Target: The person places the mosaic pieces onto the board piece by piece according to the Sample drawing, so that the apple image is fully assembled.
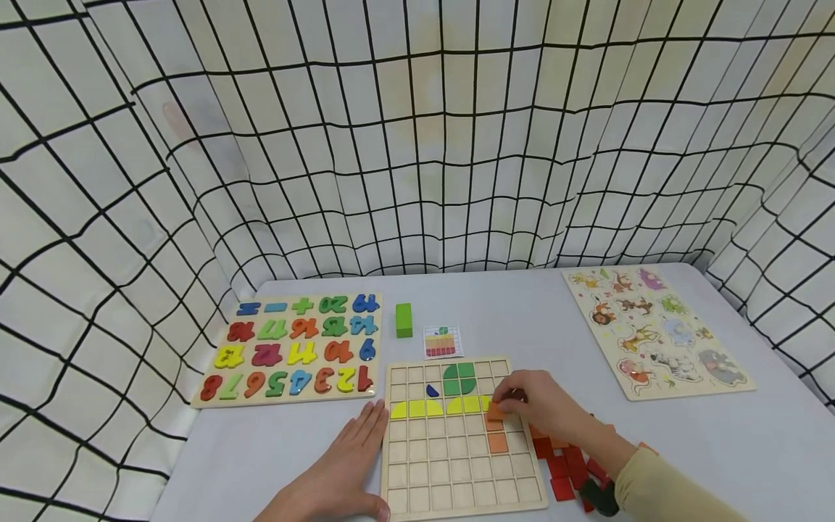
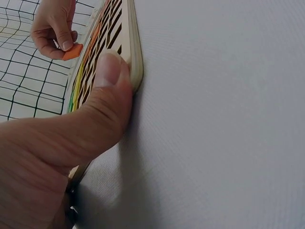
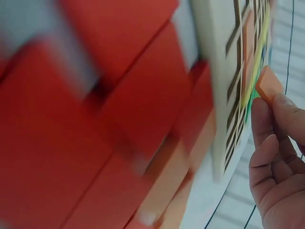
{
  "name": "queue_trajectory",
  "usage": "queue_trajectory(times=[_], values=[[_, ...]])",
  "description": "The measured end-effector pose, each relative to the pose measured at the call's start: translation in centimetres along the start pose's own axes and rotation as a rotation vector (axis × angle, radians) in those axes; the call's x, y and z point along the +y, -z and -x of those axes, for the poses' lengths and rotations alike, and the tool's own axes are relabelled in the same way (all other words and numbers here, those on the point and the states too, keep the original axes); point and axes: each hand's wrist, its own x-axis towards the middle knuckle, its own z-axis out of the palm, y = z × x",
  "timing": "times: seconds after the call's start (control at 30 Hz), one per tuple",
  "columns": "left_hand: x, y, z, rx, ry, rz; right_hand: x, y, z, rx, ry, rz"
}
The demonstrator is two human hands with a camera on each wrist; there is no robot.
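My right hand (image 1: 538,399) pinches an orange square tile (image 3: 268,85) between thumb and fingers, over the right part of the wooden grid board (image 1: 450,473). Below it in the head view, an orange tile (image 1: 498,442) lies in a cell, with another just above it. A row of yellow pieces (image 1: 417,409) crosses the board, and green pieces (image 1: 459,378) form a leaf-like shape above a small blue piece (image 1: 432,390). My left hand (image 1: 346,464) lies flat with fingers straight along the board's left edge, its thumb (image 2: 108,71) touching the rim.
Loose red tiles (image 1: 562,489) and some orange ones are heaped right of the board. A small pattern card (image 1: 443,342) and a green block (image 1: 404,320) lie behind it. A number puzzle (image 1: 287,349) is at left, an animal puzzle (image 1: 659,333) at right. Black netting surrounds the table.
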Motion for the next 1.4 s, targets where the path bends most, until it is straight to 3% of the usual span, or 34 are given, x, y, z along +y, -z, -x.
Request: queue_trajectory(times=[0.27,0.6,0.9,1.13,1.3,1.4], values=[[0.0,0.0,0.0,0.006,0.001,0.006,-1.6,-2.4,-1.6,-0.075,0.068,0.059],[-0.2,0.0,0.0,0.008,-0.005,-0.005,-2.3,-3.5,-1.5,-0.042,0.060,0.198],[-0.3,-0.1,0.0,0.007,-0.009,-0.005,-2.6,-3.8,-1.5,-0.026,0.078,0.258],[-0.3,-0.1,0.0,0.007,-0.014,-0.002,-1.1,-1.4,-0.5,0.064,0.093,0.251],[-0.3,-0.1,0.0,0.005,-0.008,0.005,1.5,1.8,0.7,0.082,-0.028,0.322],[-0.3,-0.1,0.0,0.007,-0.008,0.002,3.1,3.4,1.6,0.036,-0.089,0.336]])
